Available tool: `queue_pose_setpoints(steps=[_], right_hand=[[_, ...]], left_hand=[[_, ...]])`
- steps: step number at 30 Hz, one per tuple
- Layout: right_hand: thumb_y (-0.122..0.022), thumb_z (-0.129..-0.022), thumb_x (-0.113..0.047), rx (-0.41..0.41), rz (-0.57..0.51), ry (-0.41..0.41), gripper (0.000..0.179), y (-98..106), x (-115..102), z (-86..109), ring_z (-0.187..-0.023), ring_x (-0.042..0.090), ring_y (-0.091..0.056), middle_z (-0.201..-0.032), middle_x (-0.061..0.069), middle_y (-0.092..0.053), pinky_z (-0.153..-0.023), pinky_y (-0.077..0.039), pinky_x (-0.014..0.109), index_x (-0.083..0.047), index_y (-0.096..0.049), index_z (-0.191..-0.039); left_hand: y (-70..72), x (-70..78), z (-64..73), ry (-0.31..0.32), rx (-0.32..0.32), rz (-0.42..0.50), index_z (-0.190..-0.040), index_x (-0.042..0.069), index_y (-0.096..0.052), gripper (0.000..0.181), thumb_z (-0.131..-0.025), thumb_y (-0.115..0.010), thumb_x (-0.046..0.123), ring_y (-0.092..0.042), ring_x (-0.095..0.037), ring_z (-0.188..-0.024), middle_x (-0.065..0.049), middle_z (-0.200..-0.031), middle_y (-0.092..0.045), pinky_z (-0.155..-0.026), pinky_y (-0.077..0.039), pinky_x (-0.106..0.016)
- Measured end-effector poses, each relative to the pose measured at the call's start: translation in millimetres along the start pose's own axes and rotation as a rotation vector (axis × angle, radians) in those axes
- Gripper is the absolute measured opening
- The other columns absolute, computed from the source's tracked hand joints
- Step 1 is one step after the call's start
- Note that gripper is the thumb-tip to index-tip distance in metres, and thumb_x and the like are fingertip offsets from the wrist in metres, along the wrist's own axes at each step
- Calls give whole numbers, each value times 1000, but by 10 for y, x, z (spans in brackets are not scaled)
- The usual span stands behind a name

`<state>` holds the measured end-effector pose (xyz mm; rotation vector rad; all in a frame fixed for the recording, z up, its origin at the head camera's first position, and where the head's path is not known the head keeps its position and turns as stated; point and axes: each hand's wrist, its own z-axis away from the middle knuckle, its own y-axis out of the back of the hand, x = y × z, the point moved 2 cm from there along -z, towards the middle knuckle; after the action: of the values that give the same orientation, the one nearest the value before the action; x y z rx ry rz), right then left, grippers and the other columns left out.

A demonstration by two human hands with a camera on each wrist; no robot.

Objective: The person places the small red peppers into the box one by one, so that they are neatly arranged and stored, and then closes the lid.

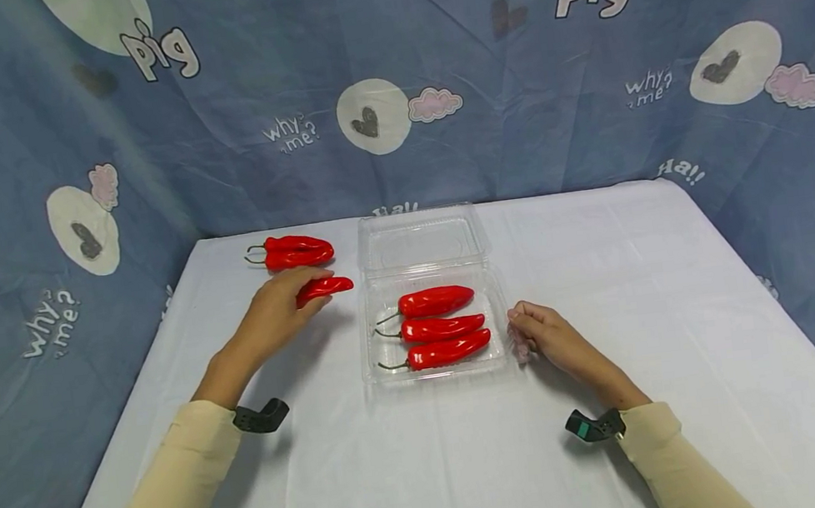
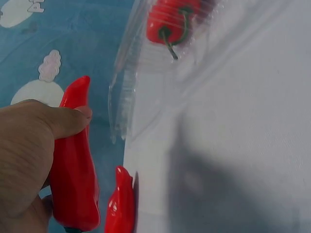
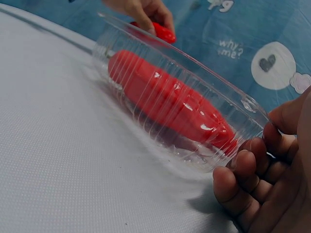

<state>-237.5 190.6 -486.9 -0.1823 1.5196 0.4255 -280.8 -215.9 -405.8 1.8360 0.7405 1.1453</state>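
Note:
My left hand (image 1: 271, 313) grips a red chili pepper (image 1: 335, 285) to the left of a clear plastic container (image 1: 488, 285). In the left wrist view the thumb lies across that pepper (image 2: 75, 179), near its pointed end. My right hand (image 1: 557, 344) pinches the container's right edge; the right wrist view has the thumb on the rim and fingertips curled at the corner. Inside the container lie three red peppers: a back one (image 1: 435, 301), a middle one (image 1: 443, 329) and a front one (image 1: 450, 350), stems to the left.
The container's hinged lid (image 1: 417, 240) is folded back, away from me. Two more red peppers (image 1: 299, 257) lie side by side at the back left of the white-covered table (image 1: 432, 469). A blue patterned cloth (image 1: 487, 153) hangs behind and along both sides.

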Motion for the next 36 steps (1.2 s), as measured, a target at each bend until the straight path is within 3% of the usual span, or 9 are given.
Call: queue_pose_setpoints(steps=[10, 20, 27, 36], right_hand=[[-43, -109, -20, 1, -4, 10, 34, 1, -5, 3, -64, 11, -47, -74, 3, -48, -57, -39, 23, 7, -48, -90], [-43, -109, -21, -3, -14, 3, 34, 5, 7, -7, -62, 13, -50, -73, 5, -48, -57, -40, 24, 7, -48, -90], [-44, -108, -21, 5, 3, -4, 33, 5, 3, -15, -61, 14, -49, -71, 5, -46, -57, -40, 25, 6, -49, -90], [-44, -108, -21, -2, 16, -1, 34, 10, 4, -12, -62, 14, -48, -72, 5, -47, -57, -39, 25, 8, -48, -91]], left_hand=[[0, 217, -53, -24, -14, 8, -133, 16, -65, 44, -91, -77, 21, -54, -32, -128, -11, -138, -61, -107, -45, -53], [-46, 390, -113, -51, -36, 27, -131, 16, -66, 44, -89, -78, 21, -60, -27, -114, -7, -126, -66, -96, -52, -47], [-134, 476, -166, -88, -29, 34, -130, 20, -66, 43, -89, -79, 22, -62, -20, -109, 0, -123, -67, -93, -53, -40], [-264, 697, -246, -112, -93, 34, -133, 21, -64, 46, -90, -78, 22, -60, -22, -117, -1, -129, -65, -98, -52, -41]])
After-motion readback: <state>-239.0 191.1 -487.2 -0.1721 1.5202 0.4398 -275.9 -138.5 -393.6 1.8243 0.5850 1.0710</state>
